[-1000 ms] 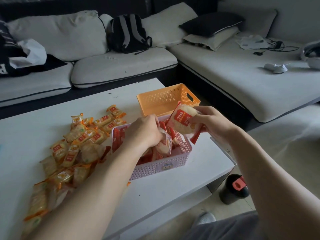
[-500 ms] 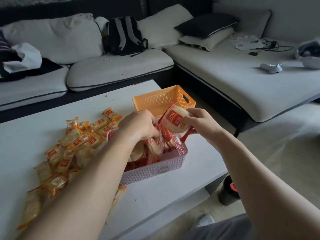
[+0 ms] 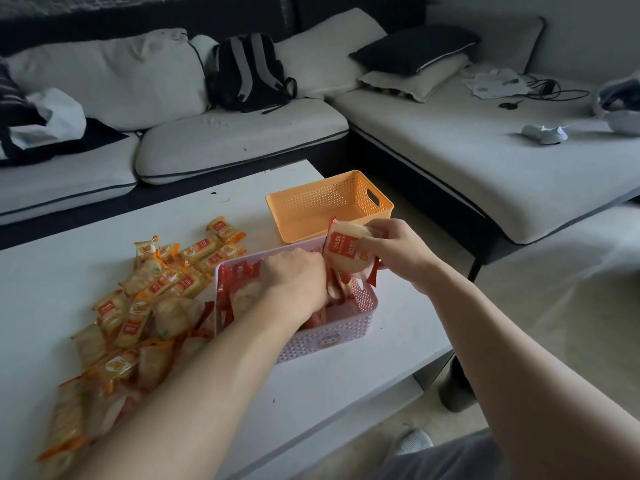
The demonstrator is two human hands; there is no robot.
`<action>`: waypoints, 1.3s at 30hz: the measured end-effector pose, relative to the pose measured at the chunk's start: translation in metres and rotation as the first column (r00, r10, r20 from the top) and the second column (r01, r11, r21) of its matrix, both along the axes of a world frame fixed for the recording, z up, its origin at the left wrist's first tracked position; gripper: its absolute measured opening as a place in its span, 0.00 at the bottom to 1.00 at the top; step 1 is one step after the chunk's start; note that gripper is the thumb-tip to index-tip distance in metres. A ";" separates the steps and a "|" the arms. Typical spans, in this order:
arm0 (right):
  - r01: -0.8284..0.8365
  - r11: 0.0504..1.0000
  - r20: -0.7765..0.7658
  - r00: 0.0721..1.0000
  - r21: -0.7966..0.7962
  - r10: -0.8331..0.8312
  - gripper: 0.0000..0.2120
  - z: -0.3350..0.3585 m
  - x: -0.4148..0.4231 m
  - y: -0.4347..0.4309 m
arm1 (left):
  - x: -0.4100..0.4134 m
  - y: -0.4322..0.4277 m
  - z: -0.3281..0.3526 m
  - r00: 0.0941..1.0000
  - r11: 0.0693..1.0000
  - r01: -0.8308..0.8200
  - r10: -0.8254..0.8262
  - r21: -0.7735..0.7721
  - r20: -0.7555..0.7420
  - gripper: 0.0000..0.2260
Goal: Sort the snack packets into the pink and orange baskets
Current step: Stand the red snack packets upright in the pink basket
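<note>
Nearest, along the left edge of the tabletop (image 3: 311, 393): a loose heap of orange-wrapped packets (image 3: 138, 317), unsorted, running from the near-left corner up toward the middle. Many remain. This pile looks like the bulk of the work left.

Just right of the heap, close to the right edge: the pink basket (image 3: 332, 336). It holds a fair number of red-wrapped packets (image 3: 235, 282), standing on edge along the left wall, with more under the hand. The red sort seems well along; I cannot tell whether any red ones are still mixed into the heap.

Left hand (image 3: 294, 277): down inside the pink basket, fingers curled and closed among the packets. Whether it grips one or only presses them aside is hidden.

Right hand (image 3: 391, 245): pinching one red-wrapped packet (image 3: 346, 254) by its right side, thumb and fingers narrow on it. The packet is upright, above the far right corner of the pink basket, not yet dropped in.

Farther, at the far right corner: the orange basket (image 3: 381, 202), touching or just behind the pink one. No packets show inside it. The orange sort appears not begun.
</note>
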State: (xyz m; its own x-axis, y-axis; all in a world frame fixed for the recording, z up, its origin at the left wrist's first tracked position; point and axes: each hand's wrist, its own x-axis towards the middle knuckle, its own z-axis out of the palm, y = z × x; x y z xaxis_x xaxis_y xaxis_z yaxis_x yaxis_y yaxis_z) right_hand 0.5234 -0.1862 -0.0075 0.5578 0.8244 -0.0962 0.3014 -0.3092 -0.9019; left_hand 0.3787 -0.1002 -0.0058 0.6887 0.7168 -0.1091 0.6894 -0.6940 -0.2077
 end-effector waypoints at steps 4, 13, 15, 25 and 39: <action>0.082 0.996 -0.018 0.996 0.041 -0.082 0.06 0.000 0.001 -0.001 | -0.007 0.012 0.008 0.999 0.998 0.033 -0.034 -0.046 -0.033 0.15; 0.111 0.992 -0.049 0.993 0.064 -0.108 0.08 0.001 -0.003 0.002 | 0.002 -0.005 -0.019 0.988 0.995 0.065 -0.053 0.073 -0.144 0.09; 0.121 0.990 -0.051 0.992 0.067 -0.117 0.08 0.000 -0.002 0.003 | 0.004 -0.009 -0.020 0.991 0.991 0.092 -0.082 0.102 -0.103 0.08; 0.039 0.993 -0.452 0.892 0.116 0.018 0.08 0.000 0.000 0.003 | -0.002 0.026 0.014 0.502 0.823 0.196 0.383 -0.533 0.776 0.23; -0.213 0.916 0.186 0.940 -0.340 0.287 0.17 -0.023 -0.016 0.031 | 0.011 0.056 0.004 0.330 0.693 0.015 0.677 -0.721 0.658 0.17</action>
